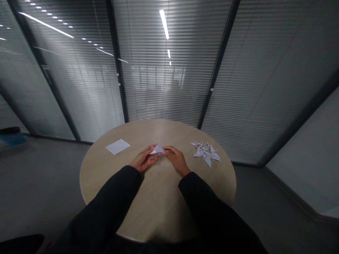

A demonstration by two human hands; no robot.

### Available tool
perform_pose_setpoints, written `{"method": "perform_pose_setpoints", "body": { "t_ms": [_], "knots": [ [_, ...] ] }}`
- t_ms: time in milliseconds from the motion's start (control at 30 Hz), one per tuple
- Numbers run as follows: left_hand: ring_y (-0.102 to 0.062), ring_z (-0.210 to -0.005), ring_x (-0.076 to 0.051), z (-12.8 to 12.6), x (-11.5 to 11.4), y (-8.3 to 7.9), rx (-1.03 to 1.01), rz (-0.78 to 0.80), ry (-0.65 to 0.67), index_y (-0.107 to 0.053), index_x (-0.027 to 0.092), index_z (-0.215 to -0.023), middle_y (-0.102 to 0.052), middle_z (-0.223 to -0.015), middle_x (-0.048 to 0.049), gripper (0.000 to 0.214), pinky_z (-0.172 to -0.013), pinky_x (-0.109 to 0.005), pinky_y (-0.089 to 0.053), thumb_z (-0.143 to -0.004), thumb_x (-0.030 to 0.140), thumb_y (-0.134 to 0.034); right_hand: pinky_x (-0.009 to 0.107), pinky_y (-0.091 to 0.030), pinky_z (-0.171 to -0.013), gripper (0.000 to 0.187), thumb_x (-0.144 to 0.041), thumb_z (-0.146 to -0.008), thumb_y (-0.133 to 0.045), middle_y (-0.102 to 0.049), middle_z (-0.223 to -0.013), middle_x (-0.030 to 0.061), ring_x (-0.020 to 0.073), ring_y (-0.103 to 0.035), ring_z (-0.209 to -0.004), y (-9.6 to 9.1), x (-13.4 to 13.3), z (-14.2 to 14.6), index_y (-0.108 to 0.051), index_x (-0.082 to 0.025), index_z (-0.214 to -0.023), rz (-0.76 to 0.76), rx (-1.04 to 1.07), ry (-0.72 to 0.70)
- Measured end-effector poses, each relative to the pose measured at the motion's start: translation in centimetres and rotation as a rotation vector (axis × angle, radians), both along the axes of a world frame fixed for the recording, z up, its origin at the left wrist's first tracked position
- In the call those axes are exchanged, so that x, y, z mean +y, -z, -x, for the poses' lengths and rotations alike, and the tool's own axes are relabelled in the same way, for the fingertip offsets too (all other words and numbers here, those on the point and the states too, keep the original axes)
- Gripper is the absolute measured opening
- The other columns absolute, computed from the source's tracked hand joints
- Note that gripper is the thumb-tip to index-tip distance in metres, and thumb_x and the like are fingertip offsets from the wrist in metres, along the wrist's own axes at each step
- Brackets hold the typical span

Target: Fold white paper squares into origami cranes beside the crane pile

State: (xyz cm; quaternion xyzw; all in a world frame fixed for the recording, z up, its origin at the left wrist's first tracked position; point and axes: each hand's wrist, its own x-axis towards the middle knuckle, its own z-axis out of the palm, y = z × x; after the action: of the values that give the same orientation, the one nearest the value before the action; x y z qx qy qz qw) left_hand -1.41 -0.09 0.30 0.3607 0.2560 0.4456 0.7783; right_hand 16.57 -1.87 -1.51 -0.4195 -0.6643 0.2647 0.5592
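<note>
Pinching folded paper (pixel 158 149) between left hand (pixel 144 159) and right hand (pixel 177 161).

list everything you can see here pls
round table: 1, light wood, centre
flat paper sheet: 1, white, left on table
paper cranes: several, overlapping so exact count unclear, white, right on table
folded paper: 1, white, between hands
slatted glass partition: 1, grey, behind table
floor: 1, grey, around table
blue object: 1, blue, far left on floor
left hand: 1, at folded paper
right hand: 1, at folded paper
sleeves: 2, black, on both arms
</note>
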Motion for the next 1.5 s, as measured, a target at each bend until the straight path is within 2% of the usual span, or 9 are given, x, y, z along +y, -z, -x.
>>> {"method": "perform_pose_setpoints", "body": {
  "t_ms": [200, 400, 600, 733, 833, 967, 1167, 1333, 1500],
  "knots": [
    [-0.065, -0.067, -0.01, 0.0, 0.3, 0.5, 0.1, -0.09, -0.051, -0.058, 0.016, -0.111, -0.065, -0.087, -0.0049, 0.037, -0.055, -0.017, -0.054, -0.075, 0.009, -0.066, 0.034, -0.049, -0.083, 0.031, -0.045, -0.078, -0.061, -0.072, -0.095, 0.0058, 0.0218, -0.066, -0.09, -0.3, 0.1, 0.1, -0.068, -0.02, -0.093, 0.109, 0.211, -0.028],
    [-0.06, -0.066, -0.011, -0.3, 0.5, 1.5, 0.261, -0.308, -0.107, -0.058, 0.017, -0.111, -0.063, -0.078, -0.0008, 0.05, -0.059, -0.021, -0.049, -0.064, 0.018, -0.076, 0.033, -0.05, -0.076, 0.034, -0.05, -0.075, -0.062, -0.071, -0.09, 0.0052, 0.0229, -0.065, -0.086, 0.1, 0.5, 0.0, -0.066, -0.019, -0.088, 0.178, 0.3, -0.008],
    [-0.059, -0.069, -0.012, -0.7, 1.3, 2.5, 0.357, -0.535, -0.161, -0.057, 0.014, -0.111, -0.063, -0.077, -0.0022, 0.05, -0.068, -0.025, -0.046, -0.065, 0.025, -0.074, 0.033, -0.049, -0.07, 0.035, -0.048, -0.073, -0.064, -0.071, -0.081, 0.0051, 0.0214, -0.066, -0.074, 0.4, 0.8, -0.1, -0.063, -0.019, -0.092, 0.187, 0.265, -0.006],
    [-0.059, -0.076, -0.013, -0.7, 1.3, 2.4, 0.418, -0.663, -0.216, -0.048, 0.02, -0.124, -0.061, -0.08, -0.0001, 0.06, -0.074, -0.026, -0.045, -0.069, 0.024, -0.071, 0.03, -0.047, -0.062, 0.038, -0.045, -0.077, -0.06, -0.069, -0.073, 0.0012, 0.0191, -0.064, -0.065, 0.6, 0.7, -0.2, -0.054, -0.021, -0.106, 0.19, 0.214, -0.014],
    [-0.057, -0.082, -0.013, -0.7, 0.8, 2.1, 0.515, -0.749, -0.255, -0.053, 0.023, -0.121, -0.059, -0.085, -0.0005, 0.049, -0.076, -0.025, -0.044, -0.073, 0.026, -0.067, 0.027, -0.043, -0.056, 0.032, -0.044, -0.079, -0.058, -0.064, -0.065, -0.0035, 0.0176, -0.061, -0.06, 0.9, 0.7, -0.3, -0.047, -0.024, -0.101, 0.179, 0.189, 0.023],
    [-0.055, -0.088, -0.016, -0.6, 0.4, 1.7, 0.612, -0.835, -0.294, -0.067, 0.019, -0.097, -0.061, -0.094, -0.0045, 0.023, -0.076, -0.026, -0.043, -0.077, 0.031, -0.062, 0.026, -0.041, -0.056, 0.025, -0.043, -0.082, -0.054, -0.06, -0.063, -0.0051, 0.0161, -0.057, -0.059, 0.8, 0.7, -0.3, -0.046, -0.024, -0.096, 0.149, 0.143, 0.018],
    [-0.057, -0.078, -0.016, -0.3, 0.8, 1.4, 0.662, -0.799, -0.416, -0.069, 0.018, -0.098, -0.061, -0.084, -0.0032, 0.028, -0.075, -0.029, -0.045, -0.074, 0.03, -0.064, 0.028, -0.045, -0.069, 0.027, -0.035, -0.074, -0.065, -0.064, -0.087, 0.0008, 0.0161, -0.059, -0.077, 0.6, 0.4, 0.0, -0.062, -0.022, -0.098, 0.078, 0.041, 0.005],
    [-0.059, -0.079, -0.018, -0.2, 0.5, 1.0, 0.692, -0.855, -0.502, -0.072, 0.018, -0.09, -0.065, -0.085, -0.0052, 0.022, -0.077, -0.031, -0.046, -0.074, 0.031, -0.066, 0.029, -0.047, -0.071, 0.022, -0.031, -0.077, -0.064, -0.065, -0.097, 0.0041, 0.0171, -0.06, -0.082, 0.4, 0.3, 0.1, -0.068, -0.022, -0.096, 0.02, -0.002, 0.031],
    [-0.057, -0.075, -0.018, -0.1, 0.5, 0.9, 0.681, -0.903, -0.577, -0.074, 0.019, -0.078, -0.061, -0.078, -0.0051, 0.014, -0.072, -0.032, -0.046, -0.072, 0.031, -0.069, 0.029, -0.049, -0.073, 0.017, -0.032, -0.079, -0.064, -0.065, -0.093, 0.0059, 0.0181, -0.061, -0.083, 0.2, 0.2, -0.1, -0.072, -0.021, -0.09, -0.06, -0.034, 0.078]
  ]
}}
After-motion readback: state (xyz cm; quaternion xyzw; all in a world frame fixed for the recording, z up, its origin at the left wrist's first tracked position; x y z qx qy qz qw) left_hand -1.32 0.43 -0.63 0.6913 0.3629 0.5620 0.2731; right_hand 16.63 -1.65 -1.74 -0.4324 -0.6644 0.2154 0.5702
